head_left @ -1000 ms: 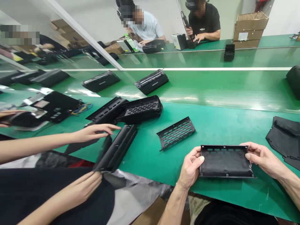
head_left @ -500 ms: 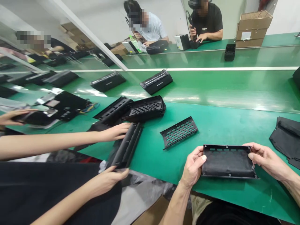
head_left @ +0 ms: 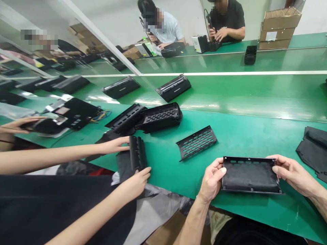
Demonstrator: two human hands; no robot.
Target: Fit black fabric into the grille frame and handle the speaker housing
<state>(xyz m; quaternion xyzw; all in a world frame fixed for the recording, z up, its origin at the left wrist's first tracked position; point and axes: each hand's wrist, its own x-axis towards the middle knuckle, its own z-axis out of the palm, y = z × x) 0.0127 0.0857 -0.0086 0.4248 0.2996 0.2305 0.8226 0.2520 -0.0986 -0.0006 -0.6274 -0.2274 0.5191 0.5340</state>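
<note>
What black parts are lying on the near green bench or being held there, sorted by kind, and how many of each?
Fabric-lined panel held between the left hand and right hand: 1
Loose perforated grille panel: 1
Perforated housings piled together: 2
Ribbed part held by a co-worker's hands: 1
Pile of black fabric pieces: 1
Total: 6

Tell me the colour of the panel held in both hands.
Black panel, seen in the head view.

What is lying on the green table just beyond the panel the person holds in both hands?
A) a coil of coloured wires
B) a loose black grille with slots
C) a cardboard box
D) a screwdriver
B: the slotted black grille lies flat just beyond the held panel.
</note>
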